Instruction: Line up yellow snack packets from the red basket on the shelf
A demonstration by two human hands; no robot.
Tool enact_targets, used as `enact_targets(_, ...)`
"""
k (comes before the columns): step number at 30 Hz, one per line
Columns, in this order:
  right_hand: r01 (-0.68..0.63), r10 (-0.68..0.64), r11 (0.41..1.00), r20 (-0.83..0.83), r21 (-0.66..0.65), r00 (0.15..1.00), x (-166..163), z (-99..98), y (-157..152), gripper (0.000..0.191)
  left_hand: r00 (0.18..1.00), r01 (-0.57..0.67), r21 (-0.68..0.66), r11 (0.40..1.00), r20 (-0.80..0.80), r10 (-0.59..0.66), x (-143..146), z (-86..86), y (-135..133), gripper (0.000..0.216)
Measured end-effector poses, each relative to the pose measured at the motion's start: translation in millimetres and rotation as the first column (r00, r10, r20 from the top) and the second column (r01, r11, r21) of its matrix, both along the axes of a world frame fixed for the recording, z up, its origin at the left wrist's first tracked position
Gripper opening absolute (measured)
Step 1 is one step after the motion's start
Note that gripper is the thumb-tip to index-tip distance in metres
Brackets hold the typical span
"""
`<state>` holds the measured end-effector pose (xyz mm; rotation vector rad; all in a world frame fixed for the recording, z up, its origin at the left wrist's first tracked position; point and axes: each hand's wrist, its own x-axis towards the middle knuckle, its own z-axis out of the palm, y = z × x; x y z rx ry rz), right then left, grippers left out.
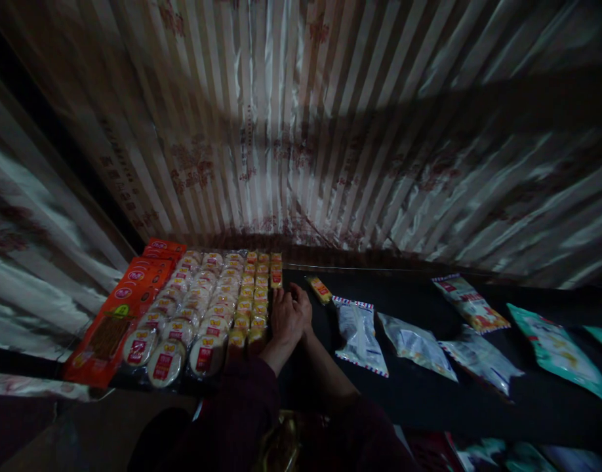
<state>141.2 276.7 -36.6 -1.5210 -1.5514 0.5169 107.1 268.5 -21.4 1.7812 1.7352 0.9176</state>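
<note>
- On the dark tabletop (419,393), the left hand (285,320) lies flat and empty against rows of small yellow wrapped snack packets (254,301)
- The right hand (304,303) presses beside it; its grip cannot be told

Dark table (419,400) with snack packets (360,334), biscuit rows (202,308)

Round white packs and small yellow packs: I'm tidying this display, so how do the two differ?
The round white packs are flat discs, bigger than the blocky small yellow packs. The round white packs are pale with red labels; the small yellow packs are yellow-orange. The round ones border the orange packets; the yellow ones lie beside the left hand. Both sit in neat rows on the dark table.
</note>
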Motion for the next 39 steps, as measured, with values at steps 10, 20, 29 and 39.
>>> enact_targets(10,-0.084,0.081,0.994,-0.056,-0.063,0.995,9.1,6.2,-80.2,0.039,0.999,-0.018,-0.063,0.998,0.037,0.021,-22.3,21.6,-114.0,0.043)
enact_targets(20,-0.09,0.091,0.995,0.02,-0.035,0.996,-9.5,15.7,-192.8,0.041,0.992,0.125,0.032,0.992,0.023,-0.126,-61.8,13.4,-223.9,0.044)
enact_targets(29,-0.207,0.214,0.955,0.011,-0.211,0.977,-16.9,-44.1,-286.5,0.055,0.916,0.371,-0.283,0.884,-0.043,-0.398,-101.6,-31.5,-293.2,0.045)
enact_targets(39,0.105,-0.183,0.775,-0.063,-0.623,0.981,0.8,-108.4,-294.0,0.018,0.922,0.209,-0.761,0.614,-0.057,-0.384,-120.5,-84.1,-302.6,0.044)
